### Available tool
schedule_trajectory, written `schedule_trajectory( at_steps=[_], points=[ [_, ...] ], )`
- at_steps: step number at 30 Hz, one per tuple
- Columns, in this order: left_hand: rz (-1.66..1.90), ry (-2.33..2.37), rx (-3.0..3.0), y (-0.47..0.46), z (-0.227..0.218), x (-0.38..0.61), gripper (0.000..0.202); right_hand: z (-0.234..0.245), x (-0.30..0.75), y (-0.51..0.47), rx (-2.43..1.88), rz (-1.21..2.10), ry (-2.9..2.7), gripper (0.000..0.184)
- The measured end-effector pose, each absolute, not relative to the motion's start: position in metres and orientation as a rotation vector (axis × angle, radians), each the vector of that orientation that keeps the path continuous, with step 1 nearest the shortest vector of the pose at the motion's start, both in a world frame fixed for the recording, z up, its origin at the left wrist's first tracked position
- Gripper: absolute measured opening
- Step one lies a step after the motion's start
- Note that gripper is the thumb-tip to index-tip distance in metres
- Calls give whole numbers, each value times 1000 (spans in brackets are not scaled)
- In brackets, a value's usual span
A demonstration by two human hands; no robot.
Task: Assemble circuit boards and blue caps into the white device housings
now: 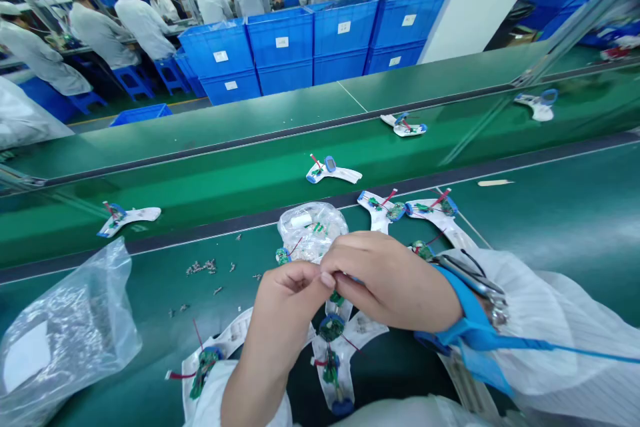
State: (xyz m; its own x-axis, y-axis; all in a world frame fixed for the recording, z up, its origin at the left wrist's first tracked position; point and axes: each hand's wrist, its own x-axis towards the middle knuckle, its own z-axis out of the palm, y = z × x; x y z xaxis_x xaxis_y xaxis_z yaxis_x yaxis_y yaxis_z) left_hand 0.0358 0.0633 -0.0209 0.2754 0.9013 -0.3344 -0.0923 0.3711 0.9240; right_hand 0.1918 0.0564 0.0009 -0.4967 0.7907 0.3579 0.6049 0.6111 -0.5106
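Observation:
My left hand [287, 310] and my right hand [387, 277] meet above the near bench, fingertips pinched together. Whatever lies between the fingers is hidden. Just below them lies a white curved plastic housing [367, 328] with a green circuit board [331, 327] and a thin red wire. Partly behind my left forearm is another white housing [240, 332] with a green board [204, 368]. A clear bag of small parts [310, 223] sits just beyond my fingertips. A blue wrist strap [467, 313] circles my right wrist.
A green conveyor belt [235, 180] runs across, carrying several housings such as one [345, 175] in the middle. Loose screws [203, 267] lie on the left, near a large clear bag [75, 320]. Blue crates [280, 40] and several people in white stand beyond.

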Motion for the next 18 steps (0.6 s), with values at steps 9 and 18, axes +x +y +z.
schedule_trajectory(
  at_steps=[9,18],
  points=[
    [578,857,897,61,-9,35,14,11,195,43,-1127,704,-2238,19],
    [628,960,1098,52,-11,37,16,1,199,25,-1066,369,-1989,13]
  ],
)
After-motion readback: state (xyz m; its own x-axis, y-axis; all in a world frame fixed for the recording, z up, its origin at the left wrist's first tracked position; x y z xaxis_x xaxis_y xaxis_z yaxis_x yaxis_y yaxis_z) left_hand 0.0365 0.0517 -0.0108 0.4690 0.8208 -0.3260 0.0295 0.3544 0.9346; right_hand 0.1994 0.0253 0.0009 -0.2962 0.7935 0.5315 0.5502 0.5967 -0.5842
